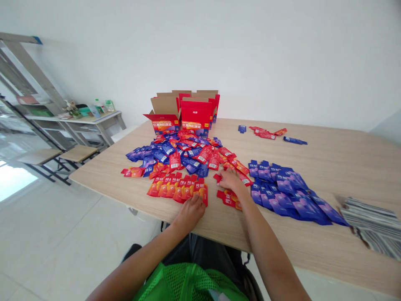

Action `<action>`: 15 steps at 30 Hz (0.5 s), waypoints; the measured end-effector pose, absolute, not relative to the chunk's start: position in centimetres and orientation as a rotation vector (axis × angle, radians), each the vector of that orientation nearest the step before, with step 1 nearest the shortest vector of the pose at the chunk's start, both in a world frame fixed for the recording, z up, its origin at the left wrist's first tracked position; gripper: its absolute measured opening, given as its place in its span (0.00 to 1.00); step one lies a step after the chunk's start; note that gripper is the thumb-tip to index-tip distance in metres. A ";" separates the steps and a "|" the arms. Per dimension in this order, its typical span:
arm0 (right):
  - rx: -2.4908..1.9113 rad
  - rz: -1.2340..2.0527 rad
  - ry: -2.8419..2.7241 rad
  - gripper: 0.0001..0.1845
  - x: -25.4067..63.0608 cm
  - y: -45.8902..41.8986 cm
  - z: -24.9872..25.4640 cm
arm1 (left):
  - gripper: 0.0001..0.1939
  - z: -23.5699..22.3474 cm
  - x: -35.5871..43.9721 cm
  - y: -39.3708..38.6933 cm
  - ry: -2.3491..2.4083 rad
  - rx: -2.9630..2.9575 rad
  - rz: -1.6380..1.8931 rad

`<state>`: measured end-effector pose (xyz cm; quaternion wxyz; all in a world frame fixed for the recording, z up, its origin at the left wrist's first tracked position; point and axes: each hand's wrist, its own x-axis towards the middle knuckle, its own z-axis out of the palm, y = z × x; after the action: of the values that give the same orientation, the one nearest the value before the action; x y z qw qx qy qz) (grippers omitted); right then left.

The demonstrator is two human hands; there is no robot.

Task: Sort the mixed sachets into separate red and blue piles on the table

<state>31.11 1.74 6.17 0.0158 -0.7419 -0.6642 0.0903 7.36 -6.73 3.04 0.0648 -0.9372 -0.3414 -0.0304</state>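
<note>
A row of overlapping red pouches (178, 187) lies near the table's front edge. My left hand (191, 212) has its fingers curled together on the lower end of the rightmost pouch in that row. To its right, my right hand (231, 179) is closed on a red pouch (216, 177), of which only the spout end shows at the fingertips. Just below that hand, another red pouch (230, 199) lies on its side, partly covered by my forearm. Behind both hands spreads a loose heap of red and blue pouches (191, 152).
Open red cartons (196, 115) stand behind the heap. Overlapping blue pouches (282, 190) lie in rows to the right, beside a striped stack (372, 223). A few red pouches (265, 133) and blue ones lie farther back on the wooden table (328, 161). Stools (78, 153) stand at left.
</note>
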 end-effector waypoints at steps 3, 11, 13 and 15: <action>-2.280 0.267 -2.045 0.26 31.1 1.7 6.2 | 0.13 3.1 7.2 -6.7 -1.009 -2.832 -0.088; -2.285 0.261 -2.053 0.29 30.9 1.5 6.7 | 0.13 3.2 7.6 -6.7 -0.988 -2.828 -0.059; -2.292 0.240 -2.054 0.30 30.7 1.4 6.8 | 0.13 3.2 7.7 -6.7 -1.001 -2.826 -0.062; -2.281 0.222 -2.061 0.29 30.6 1.4 6.8 | 0.13 3.4 7.8 -6.8 -1.018 -2.827 -0.070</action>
<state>30.59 1.36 6.81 0.0299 -0.7397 -0.6683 0.0721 7.84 -6.77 3.37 0.0679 -0.9384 -0.3379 -0.0232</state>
